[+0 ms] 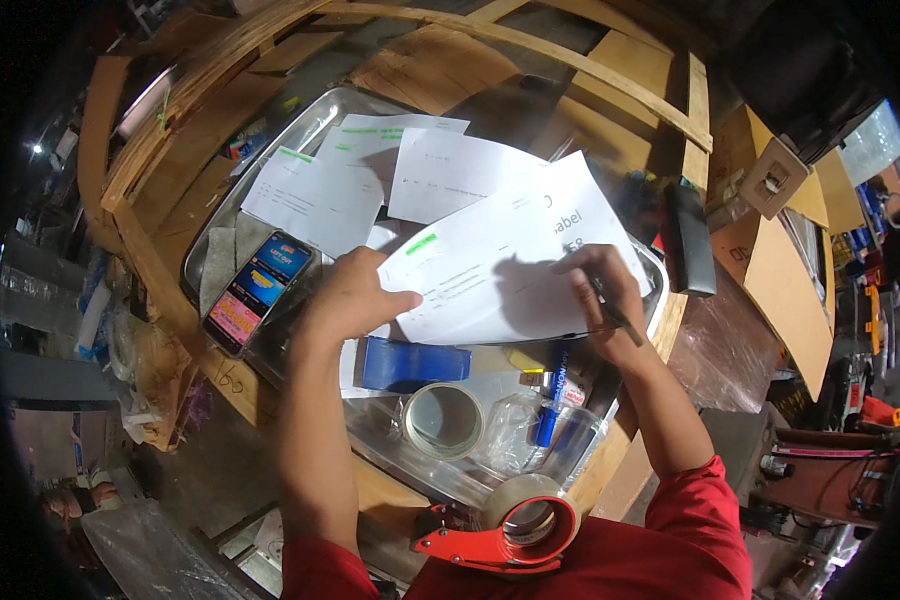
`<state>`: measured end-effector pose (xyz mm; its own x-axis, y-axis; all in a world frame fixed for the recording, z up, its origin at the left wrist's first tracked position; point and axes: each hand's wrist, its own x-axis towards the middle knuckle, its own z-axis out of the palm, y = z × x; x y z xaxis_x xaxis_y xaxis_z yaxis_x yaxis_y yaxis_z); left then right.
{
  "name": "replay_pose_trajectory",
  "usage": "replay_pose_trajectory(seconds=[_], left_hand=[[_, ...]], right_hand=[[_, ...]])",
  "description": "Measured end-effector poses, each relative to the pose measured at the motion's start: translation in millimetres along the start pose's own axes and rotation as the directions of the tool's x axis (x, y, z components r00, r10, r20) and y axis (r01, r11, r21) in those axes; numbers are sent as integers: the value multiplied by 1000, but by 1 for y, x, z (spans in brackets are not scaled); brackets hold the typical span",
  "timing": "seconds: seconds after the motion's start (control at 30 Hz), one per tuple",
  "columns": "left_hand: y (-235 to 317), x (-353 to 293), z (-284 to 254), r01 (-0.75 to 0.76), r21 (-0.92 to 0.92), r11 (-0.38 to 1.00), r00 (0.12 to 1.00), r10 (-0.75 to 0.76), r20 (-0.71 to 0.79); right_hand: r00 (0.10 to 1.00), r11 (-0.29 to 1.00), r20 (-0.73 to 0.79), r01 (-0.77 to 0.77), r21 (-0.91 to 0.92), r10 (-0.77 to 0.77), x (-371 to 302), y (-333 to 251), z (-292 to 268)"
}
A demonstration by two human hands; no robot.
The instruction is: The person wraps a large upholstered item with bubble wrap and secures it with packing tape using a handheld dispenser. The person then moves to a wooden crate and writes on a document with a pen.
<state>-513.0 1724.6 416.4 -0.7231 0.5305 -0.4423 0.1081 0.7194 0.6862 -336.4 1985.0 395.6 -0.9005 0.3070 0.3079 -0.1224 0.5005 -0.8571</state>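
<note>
My left hand (352, 296) grips the left edge of a printed white sheet of paper (470, 245), thumb on top and fingers under it. A green highlighted line marks the sheet's left part. Over its right side, my right hand (610, 295) is closed around a dark pen (622, 322), and its shadow falls on the paper. Beneath lies another sheet with large print (582, 205). More papers (315, 200) spread out behind, some with green marks. Just below the held sheet sit a blue box-like object (415, 364) and a roll of clear tape (444, 420).
Everything lies in a metal tray (322, 108) set in a wooden frame (610, 62). A lit smartphone (260, 292) rests at the left. Nearer me are a blue marker (547, 426), clear plastic (515, 435) and a red tape dispenser (470, 547). Cardboard (785, 300) stands at the right.
</note>
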Motion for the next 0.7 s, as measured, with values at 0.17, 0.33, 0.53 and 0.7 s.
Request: replay_pose_trajectory(seconds=[0.17,0.33,0.53,0.7], left_hand=[[-3,-22,-26,101,232,968,960,-34,-277],[19,-58,-42,258,185,948,869,-144,-473],[30,-24,2,-202,703,682,516,684,-516],[9,5,11,-104,476,873,821,346,-454]], right_hand=[[942,979,309,175,-107,-135,-2,-3,1],[885,930,428,296,-216,-182,-5,0,10],[869,881,463,348,-321,-174,-4,4,11],[857,838,460,416,-353,-232,-9,1,7]])
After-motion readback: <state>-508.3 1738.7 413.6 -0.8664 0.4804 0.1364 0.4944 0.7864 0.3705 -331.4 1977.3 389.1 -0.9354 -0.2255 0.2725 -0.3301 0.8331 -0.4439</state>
